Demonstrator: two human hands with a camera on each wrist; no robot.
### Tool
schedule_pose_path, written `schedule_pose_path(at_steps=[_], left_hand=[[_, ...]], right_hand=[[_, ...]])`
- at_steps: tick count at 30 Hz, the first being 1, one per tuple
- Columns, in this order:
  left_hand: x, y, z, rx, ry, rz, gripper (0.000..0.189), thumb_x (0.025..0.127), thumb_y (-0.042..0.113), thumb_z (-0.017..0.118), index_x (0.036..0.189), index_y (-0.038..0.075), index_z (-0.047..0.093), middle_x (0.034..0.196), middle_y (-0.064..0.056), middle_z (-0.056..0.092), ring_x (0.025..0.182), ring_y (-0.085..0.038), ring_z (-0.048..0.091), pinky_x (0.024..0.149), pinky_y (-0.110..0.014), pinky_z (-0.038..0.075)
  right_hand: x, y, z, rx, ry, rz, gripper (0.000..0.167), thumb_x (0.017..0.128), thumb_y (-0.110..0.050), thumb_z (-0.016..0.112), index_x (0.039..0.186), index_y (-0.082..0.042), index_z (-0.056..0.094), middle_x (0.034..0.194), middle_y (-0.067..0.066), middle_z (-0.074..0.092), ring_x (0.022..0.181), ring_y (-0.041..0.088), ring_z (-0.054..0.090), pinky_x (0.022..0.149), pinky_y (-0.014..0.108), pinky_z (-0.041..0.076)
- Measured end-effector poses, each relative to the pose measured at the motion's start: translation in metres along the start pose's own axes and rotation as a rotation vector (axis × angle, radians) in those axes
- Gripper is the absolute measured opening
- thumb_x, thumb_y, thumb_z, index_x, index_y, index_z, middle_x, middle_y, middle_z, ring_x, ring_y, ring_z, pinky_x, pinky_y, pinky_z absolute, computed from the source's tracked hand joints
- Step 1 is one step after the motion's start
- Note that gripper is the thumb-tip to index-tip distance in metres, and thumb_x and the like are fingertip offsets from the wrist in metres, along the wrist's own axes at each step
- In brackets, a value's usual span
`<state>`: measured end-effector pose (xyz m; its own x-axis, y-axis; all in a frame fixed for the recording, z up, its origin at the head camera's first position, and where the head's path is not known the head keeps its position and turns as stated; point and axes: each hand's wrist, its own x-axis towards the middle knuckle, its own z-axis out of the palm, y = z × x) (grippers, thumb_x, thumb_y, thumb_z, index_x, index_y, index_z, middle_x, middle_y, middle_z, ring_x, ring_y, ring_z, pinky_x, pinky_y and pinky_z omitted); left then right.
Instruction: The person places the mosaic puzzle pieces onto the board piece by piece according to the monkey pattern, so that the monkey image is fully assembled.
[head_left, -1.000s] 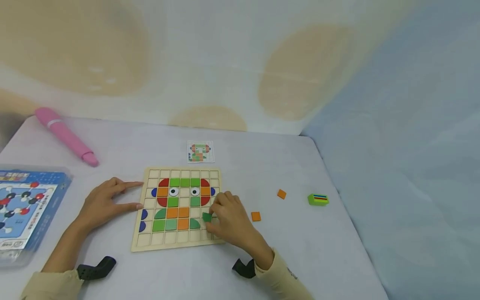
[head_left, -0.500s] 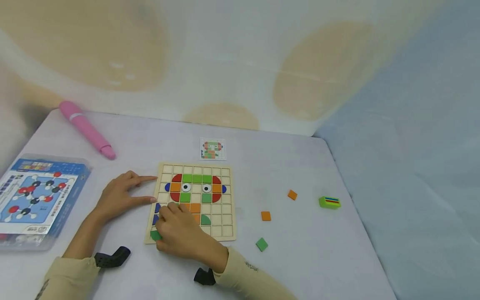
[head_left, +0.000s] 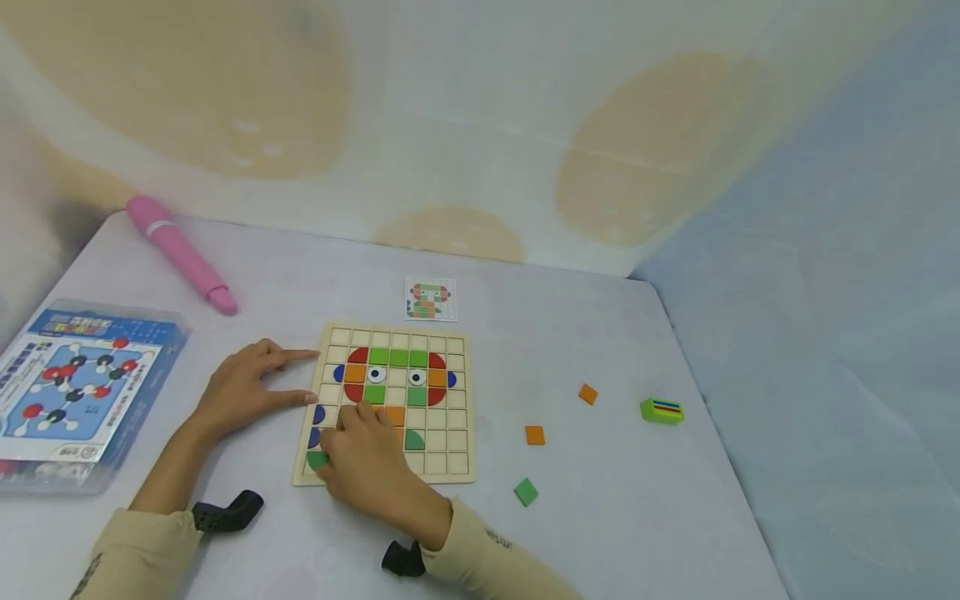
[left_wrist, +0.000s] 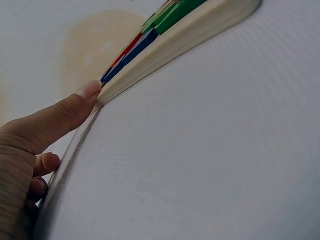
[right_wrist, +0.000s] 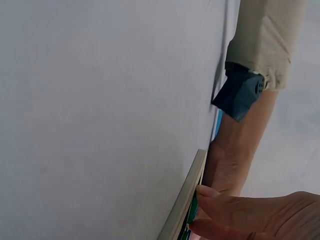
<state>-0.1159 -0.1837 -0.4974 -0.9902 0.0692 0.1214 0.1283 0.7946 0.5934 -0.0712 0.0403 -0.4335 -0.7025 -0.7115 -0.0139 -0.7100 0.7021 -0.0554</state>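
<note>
A wooden grid board (head_left: 457,461) lies on the white table, with coloured tiles forming a figure with two eye tiles. My right hand (head_left: 369,450) reaches over its lower left and pinches a green rounded tile (head_left: 317,460) at the bottom left corner cell; the hand hides several tiles in the lower rows. In the right wrist view the thumb and a finger are at the green tile (right_wrist: 193,209), beside the board's edge. My left hand (head_left: 243,390) touches the board's left edge with extended index finger and thumb; the thumb (left_wrist: 75,107) presses the board's side in the left wrist view.
A small pattern card (head_left: 431,299) lies behind the board. To the right are two orange square tiles (head_left: 535,435), a green square tile (head_left: 527,492) and a bright green block (head_left: 662,411). A boxed molecule set (head_left: 82,392) and a pink baton-like object (head_left: 180,254) lie left.
My right hand has carried the green rounded tile from the board's right side to its bottom left corner. The left hand stays at the board's edge, while the head view has shifted.
</note>
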Motion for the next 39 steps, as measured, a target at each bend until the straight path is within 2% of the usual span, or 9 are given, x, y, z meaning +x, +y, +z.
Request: schedule_pose_path(at_steps=[6, 11, 15, 19, 23, 29, 32, 36, 39], left_hand=[[0.000, -0.001, 0.001, 0.011, -0.009, -0.002, 0.069, 0.075, 0.059, 0.079, 0.132, 0.022, 0.066, 0.091, -0.003, 0.051, 0.077, -0.019, 0.041, 0.068, -0.034, 0.029], [0.000, -0.004, 0.002, 0.012, -0.005, 0.008, 0.067, 0.075, 0.057, 0.080, 0.131, 0.022, 0.066, 0.091, -0.002, 0.051, 0.078, -0.019, 0.041, 0.067, -0.035, 0.030], [-0.002, -0.006, 0.004, 0.018, 0.001, -0.001, 0.068, 0.075, 0.057, 0.080, 0.131, 0.022, 0.066, 0.091, -0.003, 0.052, 0.080, -0.020, 0.043, 0.068, -0.036, 0.031], [-0.004, -0.007, 0.004, 0.026, 0.005, -0.008, 0.069, 0.074, 0.057, 0.080, 0.132, 0.022, 0.065, 0.092, -0.004, 0.052, 0.081, -0.020, 0.043, 0.068, -0.036, 0.031], [-0.009, -0.009, -0.001, 0.032, 0.003, -0.026, 0.070, 0.074, 0.056, 0.081, 0.132, 0.020, 0.065, 0.091, -0.004, 0.051, 0.081, -0.021, 0.042, 0.067, -0.036, 0.030], [-0.009, -0.012, -0.005, 0.021, -0.007, -0.031, 0.071, 0.074, 0.056, 0.081, 0.132, 0.019, 0.065, 0.092, -0.005, 0.052, 0.081, -0.022, 0.042, 0.067, -0.037, 0.029], [-0.007, -0.011, -0.004, 0.020, -0.012, -0.023, 0.072, 0.074, 0.056, 0.081, 0.132, 0.018, 0.065, 0.093, -0.005, 0.053, 0.081, -0.022, 0.042, 0.066, -0.036, 0.030], [-0.003, -0.009, 0.000, 0.021, -0.012, -0.019, 0.073, 0.073, 0.056, 0.081, 0.132, 0.017, 0.065, 0.093, -0.006, 0.053, 0.081, -0.022, 0.042, 0.067, -0.036, 0.030], [0.000, -0.007, 0.005, 0.014, -0.010, -0.009, 0.072, 0.073, 0.055, 0.082, 0.132, 0.017, 0.065, 0.092, -0.006, 0.052, 0.081, -0.022, 0.042, 0.067, -0.037, 0.029]], right_hand=[[0.000, -0.004, 0.000, -0.017, -0.015, 0.054, 0.022, 0.085, -0.042, 0.077, 0.102, -0.028, 0.076, 0.100, -0.005, 0.060, 0.100, 0.013, 0.049, 0.087, 0.034, 0.041], [-0.013, -0.004, -0.004, -0.144, 0.026, -0.030, 0.047, 0.088, -0.058, 0.067, 0.119, -0.022, 0.067, 0.109, -0.002, 0.057, 0.107, 0.015, 0.048, 0.093, 0.033, 0.041], [-0.032, 0.005, -0.010, -0.121, 0.060, -0.049, 0.055, 0.089, -0.061, 0.062, 0.128, -0.022, 0.059, 0.111, -0.003, 0.053, 0.107, 0.015, 0.045, 0.095, 0.033, 0.039], [-0.053, 0.039, -0.016, -0.041, 0.102, 0.048, 0.044, 0.090, -0.048, 0.069, 0.124, -0.022, 0.064, 0.112, -0.002, 0.052, 0.109, 0.017, 0.043, 0.099, 0.038, 0.037], [-0.078, 0.094, -0.017, 0.010, 0.185, 0.205, 0.031, 0.085, -0.029, 0.079, 0.112, -0.016, 0.073, 0.112, 0.003, 0.055, 0.110, 0.022, 0.045, 0.101, 0.045, 0.037], [-0.120, 0.162, -0.012, 0.090, 0.206, 0.417, 0.035, 0.072, -0.016, 0.089, 0.103, -0.008, 0.076, 0.105, 0.010, 0.058, 0.103, 0.029, 0.046, 0.092, 0.050, 0.038], [-0.134, 0.178, -0.009, 0.124, 0.193, 0.449, 0.032, 0.072, -0.016, 0.088, 0.101, -0.008, 0.077, 0.101, 0.010, 0.059, 0.099, 0.029, 0.047, 0.088, 0.050, 0.039], [-0.141, 0.185, -0.006, 0.130, 0.196, 0.463, 0.024, 0.074, -0.016, 0.088, 0.094, -0.008, 0.077, 0.098, 0.008, 0.059, 0.098, 0.028, 0.047, 0.085, 0.046, 0.040], [-0.143, 0.189, -0.006, 0.134, 0.204, 0.434, 0.020, 0.073, -0.015, 0.088, 0.084, -0.006, 0.074, 0.096, 0.007, 0.059, 0.096, 0.026, 0.048, 0.083, 0.043, 0.041]])
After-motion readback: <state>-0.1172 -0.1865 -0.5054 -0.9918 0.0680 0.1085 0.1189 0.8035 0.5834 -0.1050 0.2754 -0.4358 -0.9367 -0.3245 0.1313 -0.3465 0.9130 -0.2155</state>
